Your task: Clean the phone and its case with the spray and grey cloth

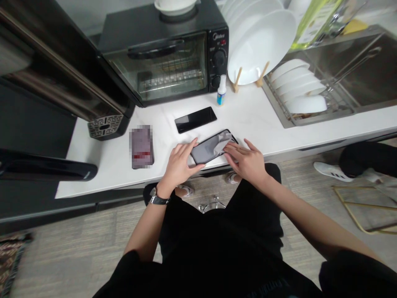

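Note:
A smartphone [203, 151] lies on the white counter in front of me, its screen facing up. My left hand [178, 166] grips its left end, thumb along the near edge and fingers at the far edge. On the right part of the screen is a crumpled grey cloth [222, 141]. The fingers of my right hand [248, 162] press this cloth down against the glass. Just beyond lies a second dark phone or glass panel [195, 120], apart from both hands. A small spray bottle [221, 94] with a white top and blue label stands upright farther back.
A toaster oven [158, 66] with a white bowl on top backs the counter. White plates [263, 45] stand in a wooden rack beside the sink [356, 74], which holds more dishes. A blurred, pixelated item [142, 148] lies at left. Another person's shoe [331, 171] shows at right.

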`<act>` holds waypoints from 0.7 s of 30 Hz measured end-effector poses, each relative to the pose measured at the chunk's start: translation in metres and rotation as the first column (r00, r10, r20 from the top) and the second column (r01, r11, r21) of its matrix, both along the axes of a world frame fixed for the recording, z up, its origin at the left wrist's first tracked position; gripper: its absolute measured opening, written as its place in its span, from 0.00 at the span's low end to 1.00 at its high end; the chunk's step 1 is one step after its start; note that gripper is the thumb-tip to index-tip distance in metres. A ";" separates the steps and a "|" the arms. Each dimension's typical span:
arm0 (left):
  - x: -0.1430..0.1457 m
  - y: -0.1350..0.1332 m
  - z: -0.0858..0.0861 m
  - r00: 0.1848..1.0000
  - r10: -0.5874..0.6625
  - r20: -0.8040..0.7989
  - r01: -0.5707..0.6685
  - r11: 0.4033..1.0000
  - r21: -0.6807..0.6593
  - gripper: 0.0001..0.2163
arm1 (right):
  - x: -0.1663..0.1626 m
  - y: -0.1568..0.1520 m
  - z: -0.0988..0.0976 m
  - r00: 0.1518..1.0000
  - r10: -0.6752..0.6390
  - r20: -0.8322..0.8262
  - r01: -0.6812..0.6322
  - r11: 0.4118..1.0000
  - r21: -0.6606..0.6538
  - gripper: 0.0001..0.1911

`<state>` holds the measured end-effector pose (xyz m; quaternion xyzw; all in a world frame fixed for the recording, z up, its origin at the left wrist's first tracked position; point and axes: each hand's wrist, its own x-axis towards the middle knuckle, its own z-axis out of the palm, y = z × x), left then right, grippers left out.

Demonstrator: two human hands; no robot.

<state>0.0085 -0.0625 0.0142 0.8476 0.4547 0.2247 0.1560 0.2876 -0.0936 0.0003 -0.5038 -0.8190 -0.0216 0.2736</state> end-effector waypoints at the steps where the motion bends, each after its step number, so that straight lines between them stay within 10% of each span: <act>1: 0.000 0.000 0.000 1.000 -0.010 -0.001 0.010 1.000 0.008 0.43 | 0.003 0.000 0.000 1.000 -0.013 0.022 0.013 1.000 -0.002 0.16; 21: 0.002 0.000 0.002 0.995 -0.026 0.094 0.033 0.997 -0.072 0.41 | -0.048 0.030 -0.002 0.993 -0.115 -0.018 0.113 0.990 -0.089 0.33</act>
